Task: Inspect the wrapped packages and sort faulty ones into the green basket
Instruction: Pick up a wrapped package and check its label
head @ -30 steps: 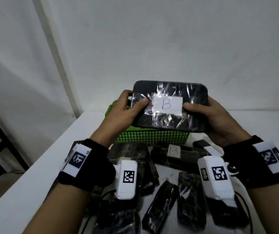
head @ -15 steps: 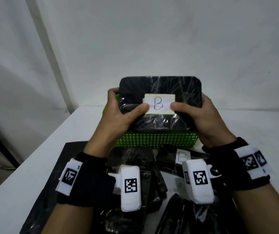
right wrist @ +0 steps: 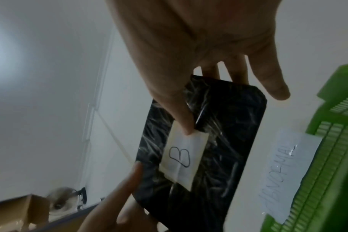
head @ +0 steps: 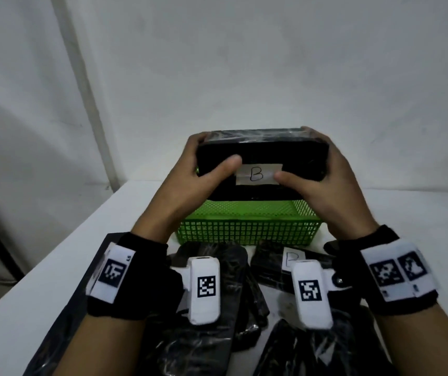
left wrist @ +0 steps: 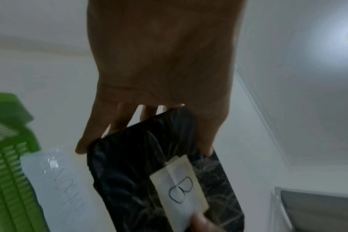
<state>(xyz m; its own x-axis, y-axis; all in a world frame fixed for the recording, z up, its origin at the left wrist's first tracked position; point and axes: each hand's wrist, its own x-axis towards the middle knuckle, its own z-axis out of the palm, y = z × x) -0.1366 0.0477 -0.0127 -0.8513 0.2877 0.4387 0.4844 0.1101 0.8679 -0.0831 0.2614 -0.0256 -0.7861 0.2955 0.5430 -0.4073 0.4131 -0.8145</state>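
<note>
Fingers of both hands wrap the short ends of a black wrapped package (head: 262,156), held level in the air above the green basket (head: 250,229); the left hand (head: 190,183) grips the 9 o'clock end with its thumb laid across the near face, and the right hand (head: 328,183) grips the 3 o'clock end, its thumb tip touching the edge of a white paper label (head: 258,174) marked with a handwritten B. Shiny clear film covers the package, seen creased and glinting in the left wrist view (left wrist: 145,172) and the right wrist view (right wrist: 218,141). From the person's seat, the mesh basket stands at 12 o'clock on a white table (head: 54,267), directly under the held package, with a white paper tag (right wrist: 288,172) bearing blurred handwriting fixed to one of its walls. More black film-wrapped packages (head: 217,267) lie piled on the table at 6 o'clock of the basket, one of them carrying its own white label (head: 292,259). Black wristbands with white coded markers (head: 113,271) circle both wrists
</note>
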